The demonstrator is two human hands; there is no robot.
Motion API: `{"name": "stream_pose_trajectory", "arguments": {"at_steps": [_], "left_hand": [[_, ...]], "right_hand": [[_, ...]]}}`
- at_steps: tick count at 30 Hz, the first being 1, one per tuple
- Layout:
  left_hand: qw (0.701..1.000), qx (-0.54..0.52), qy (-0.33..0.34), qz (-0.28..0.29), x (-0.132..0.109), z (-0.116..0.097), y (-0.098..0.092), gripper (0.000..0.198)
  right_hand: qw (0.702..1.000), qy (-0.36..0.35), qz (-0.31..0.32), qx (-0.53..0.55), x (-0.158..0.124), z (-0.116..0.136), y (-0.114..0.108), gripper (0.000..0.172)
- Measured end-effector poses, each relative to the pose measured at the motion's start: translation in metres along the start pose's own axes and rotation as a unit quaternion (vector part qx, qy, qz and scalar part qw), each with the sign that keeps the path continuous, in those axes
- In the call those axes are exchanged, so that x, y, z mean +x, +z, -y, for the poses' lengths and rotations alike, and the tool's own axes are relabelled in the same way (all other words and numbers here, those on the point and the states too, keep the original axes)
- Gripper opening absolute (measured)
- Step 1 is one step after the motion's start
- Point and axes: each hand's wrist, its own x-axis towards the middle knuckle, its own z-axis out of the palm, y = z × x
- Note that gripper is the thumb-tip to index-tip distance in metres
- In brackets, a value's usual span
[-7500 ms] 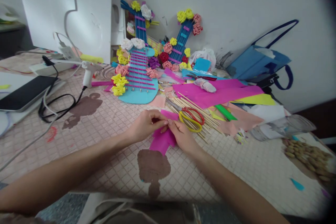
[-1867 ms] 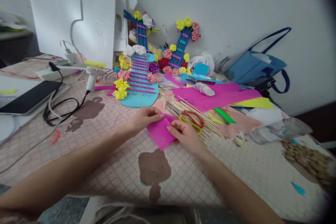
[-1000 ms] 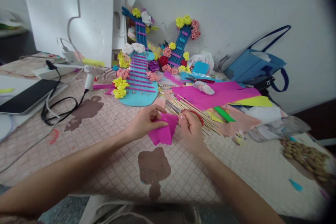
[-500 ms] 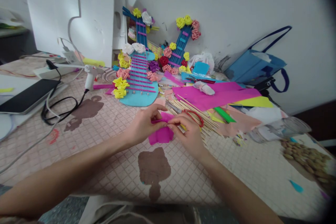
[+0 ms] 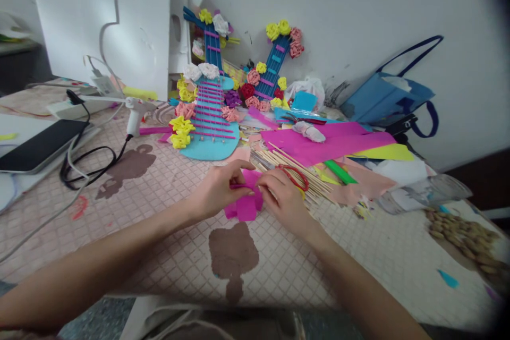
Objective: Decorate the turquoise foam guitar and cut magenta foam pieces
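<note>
A small piece of bright pink crepe paper (image 5: 246, 208) is between my hands at the middle of the table, with folds across it and its lower flaps hanging down. My left hand (image 5: 221, 188) pinches its upper left part between thumb and fingers. On the other side, my right hand (image 5: 285, 196) has its fingertips closed on the paper's right edge; the exact grip is partly hidden. Thin wooden sticks (image 5: 314, 183) and red-handled scissors (image 5: 295, 176) lie just beyond my right hand.
Behind my hands stands a light blue paper guitar (image 5: 211, 151) with paper flowers. A white glue gun (image 5: 134, 117) with a black cable is at left, near a black tablet (image 5: 43, 146). Large pink sheets (image 5: 342, 141), a clear jar (image 5: 430, 194) and a nut pile (image 5: 462, 236) lie at right.
My right fingertips have moved slightly right, away from my left thumb. The lower flap of the pink paper now hangs differently, and the view has shifted a little.
</note>
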Motion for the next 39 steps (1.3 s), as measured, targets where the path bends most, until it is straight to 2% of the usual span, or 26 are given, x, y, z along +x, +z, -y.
{"name": "stream_pose_trajectory", "arguments": {"at_steps": [2,4,6,8,11,12,18,25,30,39], "left_hand": [[1.000,-0.025,-0.017,0.002,0.001,0.000,-0.001,0.040],[0.998,-0.054,-0.033,0.011,0.003,0.000,-0.003,0.041],[0.995,-0.086,-0.046,0.021,0.004,0.000,-0.004,0.042],[0.992,-0.111,-0.049,0.023,0.005,0.000,-0.004,0.042],[0.993,-0.105,-0.045,0.017,0.004,-0.002,-0.005,0.040],[0.995,-0.088,-0.042,0.014,0.004,-0.003,-0.005,0.039],[0.999,0.035,0.010,-0.008,0.001,-0.004,-0.004,0.037],[0.989,0.128,0.079,-0.008,-0.004,0.000,0.001,0.036],[0.994,0.094,0.063,-0.006,-0.003,-0.001,0.001,0.033],[1.000,-0.012,-0.017,0.004,0.001,-0.004,-0.002,0.037]], "right_hand": [[0.998,0.040,-0.040,0.029,0.000,0.000,-0.001,0.014],[0.993,0.084,-0.068,0.048,-0.001,0.001,-0.001,0.019],[0.987,0.125,-0.073,0.072,-0.001,0.002,-0.001,0.028],[0.983,0.142,-0.069,0.097,-0.001,0.003,0.000,0.027],[0.985,0.106,-0.055,0.126,-0.001,0.005,0.000,0.009],[0.986,0.092,-0.044,0.131,0.000,0.006,0.000,0.008],[0.996,0.046,-0.015,0.073,-0.001,0.006,-0.001,0.011],[0.994,-0.036,0.051,-0.091,-0.003,0.006,-0.002,0.020],[0.983,-0.056,0.053,-0.166,-0.001,0.010,-0.001,0.020],[0.989,-0.060,0.014,-0.132,-0.003,0.010,0.001,0.014]]}}
